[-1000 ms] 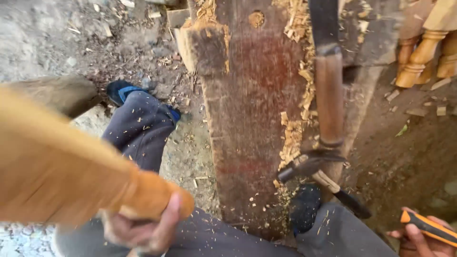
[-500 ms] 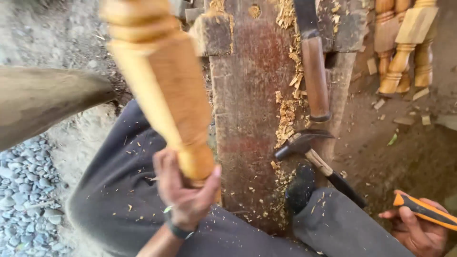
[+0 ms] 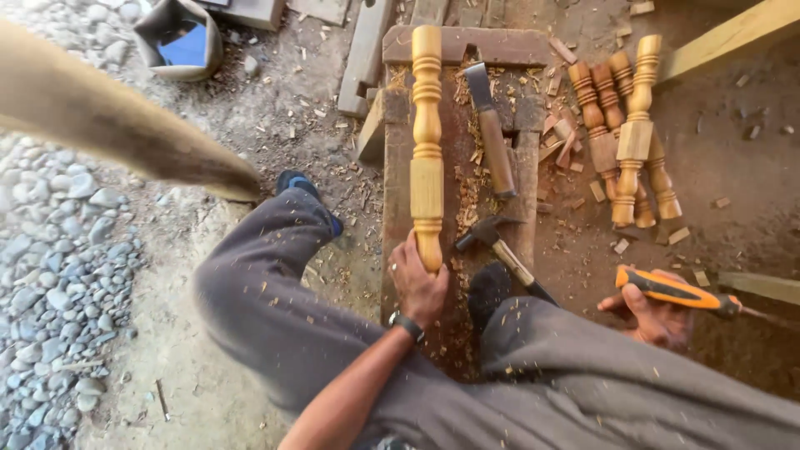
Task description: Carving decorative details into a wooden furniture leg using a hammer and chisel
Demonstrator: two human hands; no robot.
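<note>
Spindle (image 3: pixel 427 142) down from raised to flat along the counter (image 3: pixel 467 43), so it's seated for work. Left hand (image 3: pixel 419 283) grips its near end. Right hand (image 3: pixel 654 312) holds an orange-handled chisel (image 3: pixel 677 290) off to the side.

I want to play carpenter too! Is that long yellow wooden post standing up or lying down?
Lying down. The turned post rests flat along the wooden bench, its near end in the left hand.

Single head cam, looks steeply down, close over lap, wooden bench (image 3: pixel 467 167) ahead, no 2nd view
</note>
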